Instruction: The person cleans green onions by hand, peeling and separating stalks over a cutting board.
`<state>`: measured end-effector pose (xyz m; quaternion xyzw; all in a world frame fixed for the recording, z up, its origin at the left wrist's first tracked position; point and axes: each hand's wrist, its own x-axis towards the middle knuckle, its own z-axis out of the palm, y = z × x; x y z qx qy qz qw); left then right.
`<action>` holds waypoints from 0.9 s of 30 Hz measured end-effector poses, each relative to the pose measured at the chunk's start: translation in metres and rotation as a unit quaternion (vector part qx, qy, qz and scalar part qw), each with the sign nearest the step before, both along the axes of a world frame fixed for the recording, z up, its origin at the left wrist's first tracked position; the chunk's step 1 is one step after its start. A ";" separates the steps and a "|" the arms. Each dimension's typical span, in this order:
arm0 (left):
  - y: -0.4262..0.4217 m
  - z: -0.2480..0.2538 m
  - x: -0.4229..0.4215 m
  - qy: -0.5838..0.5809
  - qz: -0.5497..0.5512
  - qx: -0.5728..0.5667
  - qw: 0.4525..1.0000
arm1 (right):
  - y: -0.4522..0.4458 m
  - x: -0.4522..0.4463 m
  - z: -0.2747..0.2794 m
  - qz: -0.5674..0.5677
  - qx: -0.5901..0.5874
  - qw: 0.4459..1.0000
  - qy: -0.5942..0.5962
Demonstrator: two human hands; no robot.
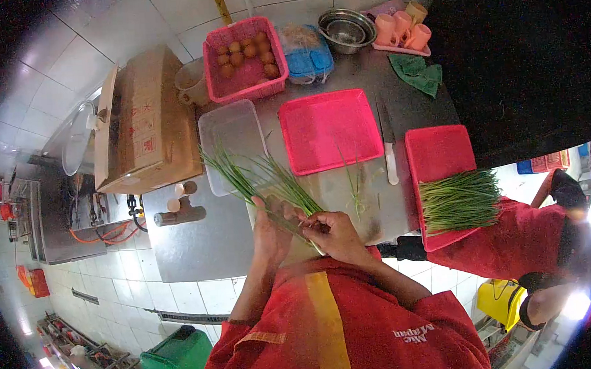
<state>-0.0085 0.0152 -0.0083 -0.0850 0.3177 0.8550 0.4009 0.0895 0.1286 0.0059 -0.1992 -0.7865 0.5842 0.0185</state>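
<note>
My left hand [271, 233] is closed around a bunch of long green stalks [241, 181], whose tips point up and left. Beside it, the fingers of my right hand [332, 235] are pinched together at the lower end of the stalks. Both hands are over a pale cutting board [326, 186] at the table's near edge. A few loose green stalks [355, 187] lie on the board, right of my hands. Beyond the board is a pink tray [331, 131], and a knife [391, 158] with a white handle lies to its right.
At right, a pink tray [440, 145] holds a stack of green stalks [460, 200]; a person in red [528, 234] is beside it. A clear tray [232, 137], cardboard box [148, 126], basket of eggs [246, 89], metal bowls [346, 32] and green cloth [416, 74] surround the work area.
</note>
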 end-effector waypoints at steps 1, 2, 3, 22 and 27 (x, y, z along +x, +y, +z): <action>0.001 0.001 0.000 0.000 -0.001 0.000 1.000 | -0.001 0.000 -0.005 -0.008 -0.003 1.000 0.012; 0.002 0.003 0.000 -0.001 0.004 -0.011 1.000 | -0.002 0.001 -0.007 -0.017 -0.006 1.000 0.023; 0.002 0.005 0.001 -0.002 0.008 -0.022 1.000 | -0.002 0.001 -0.006 -0.017 -0.006 1.000 0.023; -0.017 0.019 -0.019 -0.006 0.087 -0.011 0.996 | 0.048 0.014 -0.069 -0.082 0.118 0.990 0.001; -0.022 0.006 -0.019 0.037 0.075 -0.009 0.996 | 0.032 0.021 -0.105 0.034 0.181 0.983 0.008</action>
